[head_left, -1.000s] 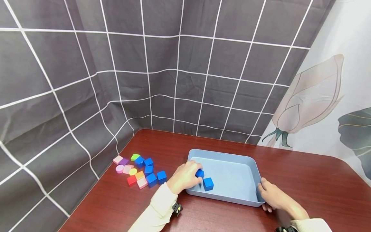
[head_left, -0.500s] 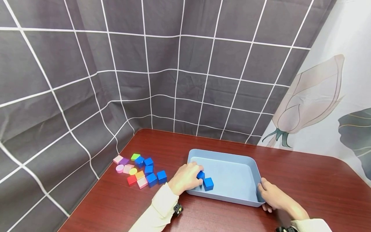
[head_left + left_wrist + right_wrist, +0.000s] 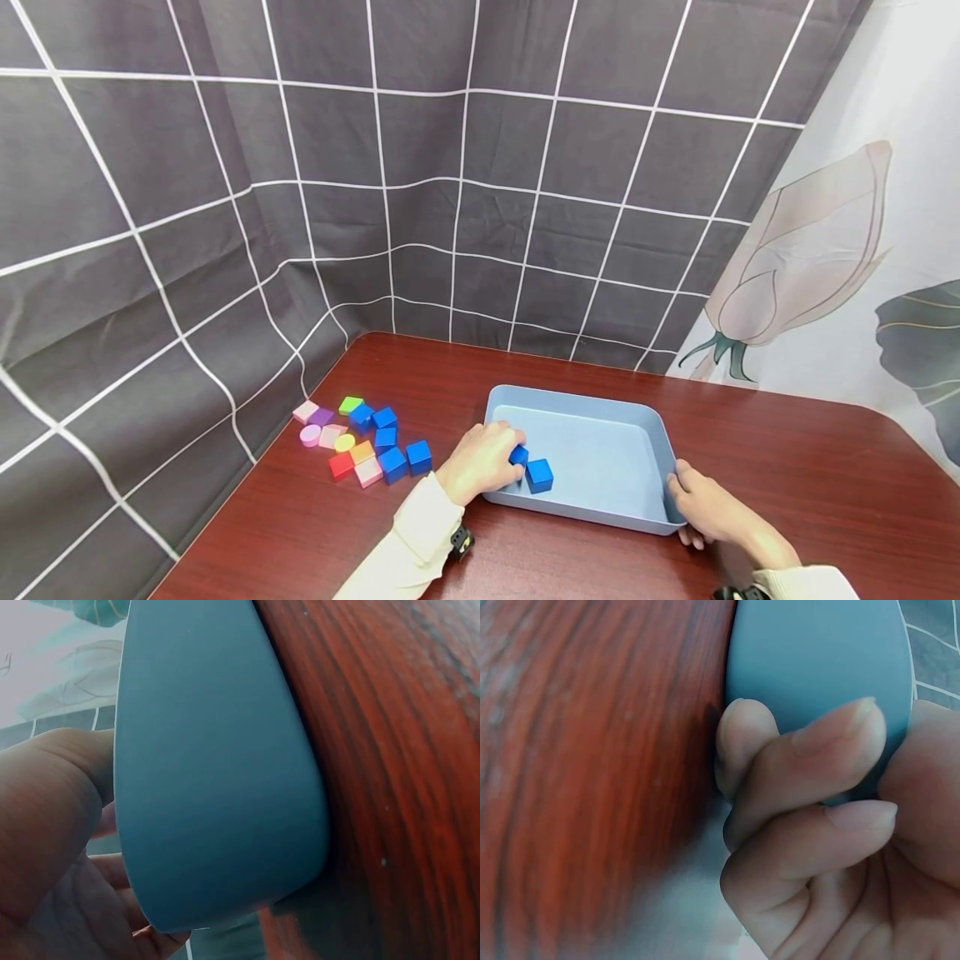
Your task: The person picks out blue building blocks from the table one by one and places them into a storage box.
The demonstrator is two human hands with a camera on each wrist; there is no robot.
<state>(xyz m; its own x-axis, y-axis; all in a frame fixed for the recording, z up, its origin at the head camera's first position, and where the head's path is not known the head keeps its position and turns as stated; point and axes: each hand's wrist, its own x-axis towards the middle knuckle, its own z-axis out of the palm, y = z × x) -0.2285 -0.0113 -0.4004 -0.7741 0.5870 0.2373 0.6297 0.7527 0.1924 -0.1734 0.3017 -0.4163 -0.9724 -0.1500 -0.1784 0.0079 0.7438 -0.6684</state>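
A light blue tray (image 3: 592, 442) lies on the table. My left hand (image 3: 483, 458) reaches over its left wall and holds a blue cube (image 3: 519, 455) between thumb and fingers, close over the tray floor. Right beside it, a second blue cube (image 3: 539, 476) sits in the tray near the front wall. In the left wrist view, the tray wall (image 3: 210, 772) hides the cube and most of the fingertips. At the tray's front right corner my right hand (image 3: 708, 504) grips the wall. In the right wrist view, its fingers (image 3: 817, 750) curl against the outside of the tray.
Left of the tray is a group of small blocks: several blue cubes (image 3: 392, 465), a red block (image 3: 341, 467), an orange block (image 3: 362, 452), a green block (image 3: 350, 406) and a yellow disc (image 3: 344, 443). A grey grid curtain (image 3: 420, 217) hangs behind the table (image 3: 420, 367).
My left hand and the blue cube in it have shifted very slightly toward the near side, beside the other cube. The right hand and the tray stay put.
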